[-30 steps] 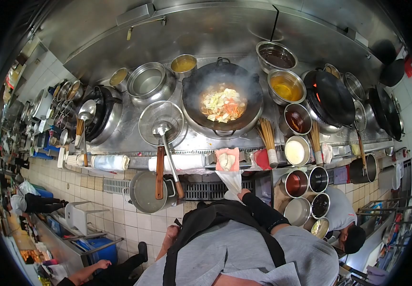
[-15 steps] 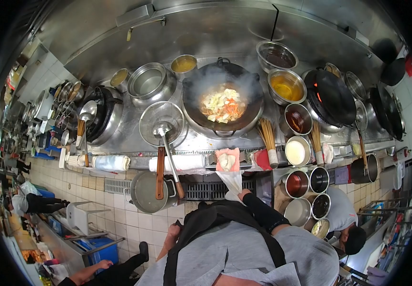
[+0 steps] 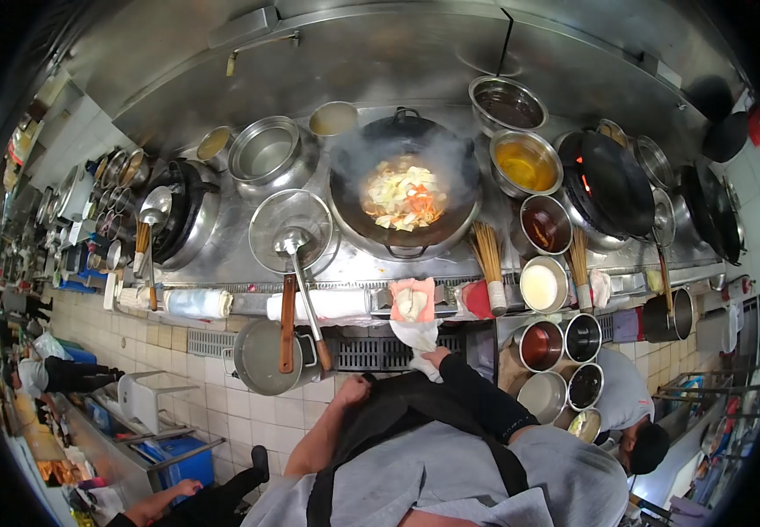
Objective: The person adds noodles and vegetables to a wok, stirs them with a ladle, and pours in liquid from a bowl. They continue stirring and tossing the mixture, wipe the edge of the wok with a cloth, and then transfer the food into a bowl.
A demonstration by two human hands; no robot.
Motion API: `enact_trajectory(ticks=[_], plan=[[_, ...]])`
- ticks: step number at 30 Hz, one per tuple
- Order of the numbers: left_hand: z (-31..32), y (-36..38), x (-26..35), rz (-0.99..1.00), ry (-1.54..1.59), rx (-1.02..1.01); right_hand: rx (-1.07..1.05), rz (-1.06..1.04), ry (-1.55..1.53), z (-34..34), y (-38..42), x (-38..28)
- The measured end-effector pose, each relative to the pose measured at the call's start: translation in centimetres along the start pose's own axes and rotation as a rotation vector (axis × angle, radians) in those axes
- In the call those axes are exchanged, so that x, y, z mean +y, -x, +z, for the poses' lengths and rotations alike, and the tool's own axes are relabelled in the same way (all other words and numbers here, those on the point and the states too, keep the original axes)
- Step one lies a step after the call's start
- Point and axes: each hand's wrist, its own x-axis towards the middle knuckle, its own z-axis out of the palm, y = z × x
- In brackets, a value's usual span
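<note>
My right hand (image 3: 436, 357) is closed on a white cloth (image 3: 417, 337) hanging at the stove's front edge, below a pink cloth (image 3: 411, 300). My left hand (image 3: 354, 389) is curled beside my black apron (image 3: 389, 400), with something small and dark at its fingers that I cannot make out. Ahead of me a wok (image 3: 405, 145) steams, filled with pale sliced vegetables and orange shreds (image 3: 405, 198). Left of it a ladle (image 3: 292, 241) lies across a wire strainer (image 3: 266, 230), their handles jutting over the front edge.
Bamboo brushes (image 3: 488, 263) stand right of the wok, near bowls of yellow liquid (image 3: 525, 167) and red sauce (image 3: 545, 225). A large pot (image 3: 267, 356) sits below the handles. Sauce containers (image 3: 541, 344) are at my right, where another person (image 3: 623, 395) bends down. More people are at the left.
My left hand has risen forward, closer to the stove. The white cloth in my right hand is now bunched higher rather than hanging stretched. The view has shifted slightly.
</note>
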Motion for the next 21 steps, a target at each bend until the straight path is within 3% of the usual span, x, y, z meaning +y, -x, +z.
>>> enact_trajectory(ticks=[3, 5, 7, 8, 9, 11, 14, 17, 18, 20, 21], plan=[[3.4, -2.6, 4.2, -0.025, 0.246, -0.084, -0.201, -0.135, -0.07, -0.7, 1.3, -3.8], [6.1, -6.7, 4.5, -0.062, 0.453, -0.074, -0.377, 0.072, -0.69, 4.4, -2.7, -1.0], [8.3, -6.5, 8.7, -0.191, 1.087, -0.111, -0.453, 0.15, -0.988, 7.0, -3.3, -1.9], [9.2, -8.2, 7.9, 0.031, 1.308, -0.302, -0.309, 0.118, -1.074, 7.4, -2.4, -3.9], [9.6, -7.8, 9.6, 0.034, 1.402, -0.268, -0.317, 0.228, -1.349, 6.4, -1.5, -6.1], [10.2, -5.7, 13.9, 0.116, 1.617, -0.216, -0.207, 0.216, -1.441, 4.2, -1.4, -8.5], [10.6, -1.7, 19.0, 0.097, 1.575, -0.132, 0.061, 0.088, -1.124, 1.9, -1.6, -9.4], [10.9, 1.4, 22.2, -0.017, 1.355, -0.055, 0.371, 0.029, -0.446, 1.3, -2.2, -7.6], [11.5, 0.3, 21.5, -0.154, 1.213, -0.003, 0.398, 0.036, -0.275, 1.5, -2.2, -6.5], [10.6, -1.6, 18.8, 0.023, 0.46, 0.049, 0.336, 0.066, -0.018, 2.6, -2.8, -3.3], [11.4, -6.4, 13.9, -0.008, 0.274, 0.091, 0.344, -0.009, -0.025, 1.8, -1.3, -2.9]])
